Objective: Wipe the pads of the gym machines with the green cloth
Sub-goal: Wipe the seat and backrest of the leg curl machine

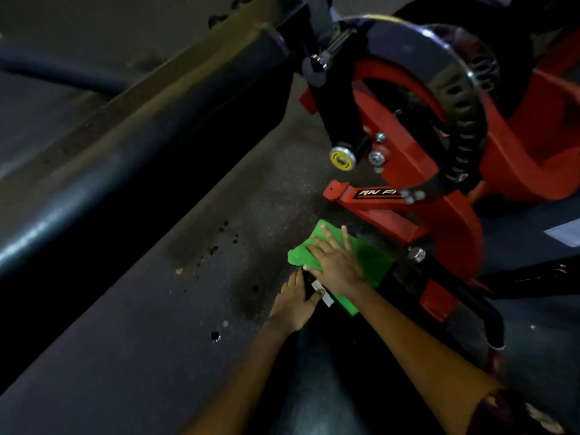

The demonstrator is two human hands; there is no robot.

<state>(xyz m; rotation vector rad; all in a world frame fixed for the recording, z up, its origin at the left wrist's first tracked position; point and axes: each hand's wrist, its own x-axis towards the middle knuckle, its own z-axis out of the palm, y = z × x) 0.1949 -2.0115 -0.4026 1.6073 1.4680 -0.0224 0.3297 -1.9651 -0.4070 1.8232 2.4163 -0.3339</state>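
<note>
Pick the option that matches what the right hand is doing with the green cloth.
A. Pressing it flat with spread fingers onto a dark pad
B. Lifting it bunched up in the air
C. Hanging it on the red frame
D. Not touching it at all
A: the right hand lies spread on the green cloth, pressing it onto the dark pad, while the left hand grips the pad's near edge.

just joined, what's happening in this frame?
A person is cleaning a gym machine. The right hand lies flat, fingers straight, on the green cloth, pressing it onto a black pad low down beside the red machine frame. The left hand grips the pad's near-left edge, next to a small white label. The dim light hides how much of the pad has been wiped. The grey floor to the left shows dark spots.
</note>
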